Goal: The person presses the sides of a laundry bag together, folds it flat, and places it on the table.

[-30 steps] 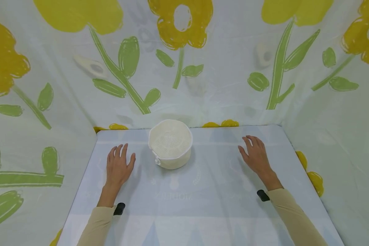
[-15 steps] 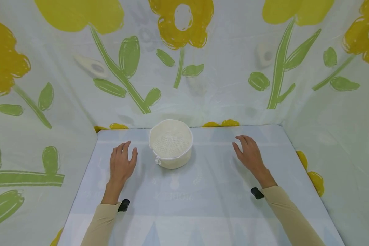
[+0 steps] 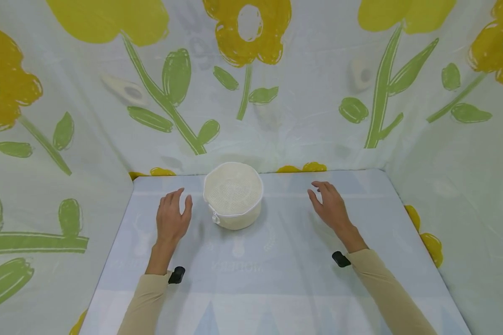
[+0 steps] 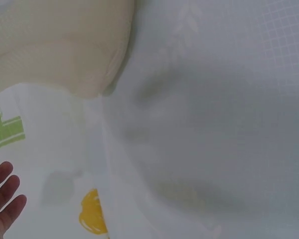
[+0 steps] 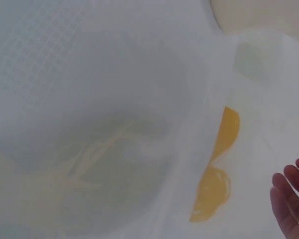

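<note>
A round cream mesh pouch (image 3: 233, 195) with a white zipper along its rim stands upright on the pale blue tabletop (image 3: 276, 260), near the back. My left hand (image 3: 173, 216) hovers just left of it, fingers relaxed and a little apart, holding nothing. My right hand (image 3: 328, 204) is raised to the right of the pouch, fingers loosely spread, also holding nothing. Neither hand touches the pouch. The left wrist view has the pouch (image 4: 60, 45) at top left and my fingertips (image 4: 2, 191) at the lower left edge. The right wrist view catches fingertips (image 5: 291, 199) at the lower right.
White cloth printed with yellow flowers and green stems (image 3: 243, 79) hangs behind and on both sides of the table. The tabletop's left edge (image 3: 109, 260) and right edge (image 3: 423, 251) meet these cloth walls. Black wrist camera mounts (image 3: 176, 274) sit at both beige sleeves.
Both hands have moved inward toward the pouch, the left one rightward and the right one leftward and slightly up. The pouch has stayed where it was.
</note>
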Tool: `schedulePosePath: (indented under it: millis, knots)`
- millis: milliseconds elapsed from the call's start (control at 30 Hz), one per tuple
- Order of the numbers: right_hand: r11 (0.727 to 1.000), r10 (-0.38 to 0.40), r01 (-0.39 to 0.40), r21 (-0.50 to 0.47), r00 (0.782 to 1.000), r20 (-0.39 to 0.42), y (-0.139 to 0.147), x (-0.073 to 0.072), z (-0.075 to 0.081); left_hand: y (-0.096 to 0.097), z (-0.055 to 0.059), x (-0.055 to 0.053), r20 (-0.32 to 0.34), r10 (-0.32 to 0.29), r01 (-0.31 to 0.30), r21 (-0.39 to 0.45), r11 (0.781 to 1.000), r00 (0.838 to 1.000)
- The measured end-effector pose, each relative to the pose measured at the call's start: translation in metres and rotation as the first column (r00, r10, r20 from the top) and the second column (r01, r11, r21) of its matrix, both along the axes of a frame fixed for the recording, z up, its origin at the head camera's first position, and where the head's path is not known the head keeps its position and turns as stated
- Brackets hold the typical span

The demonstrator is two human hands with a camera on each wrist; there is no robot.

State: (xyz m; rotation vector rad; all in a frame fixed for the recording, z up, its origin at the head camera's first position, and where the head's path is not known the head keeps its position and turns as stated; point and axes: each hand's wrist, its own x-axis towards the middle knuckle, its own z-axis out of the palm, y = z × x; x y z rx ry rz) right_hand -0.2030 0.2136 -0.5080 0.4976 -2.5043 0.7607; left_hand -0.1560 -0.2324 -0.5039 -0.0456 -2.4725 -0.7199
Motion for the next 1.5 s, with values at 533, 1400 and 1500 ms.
schedulePosePath:
  millis: [533, 1400, 1500]
  knots:
    - [0.990, 0.065, -0.048, -0.134, 0.990, 0.125, -0.031, -0.006, 0.004, 0.022, 0.007, -0.012, 0.004, -0.007, 0.007, 0.089, 0.996, 1.000]
    - [0.955, 0.161, -0.101, -0.279, 0.966, 0.200, -0.092, -0.011, 0.005, 0.051, 0.009, -0.020, 0.117, 0.004, -0.035, 0.262, 0.964, 0.993]
    - [0.958, 0.163, -0.100, -0.269, 0.962, 0.221, -0.099, -0.011, 0.006, 0.054, 0.008, -0.021, 0.101, 0.000, -0.029, 0.287, 0.957, 0.995]
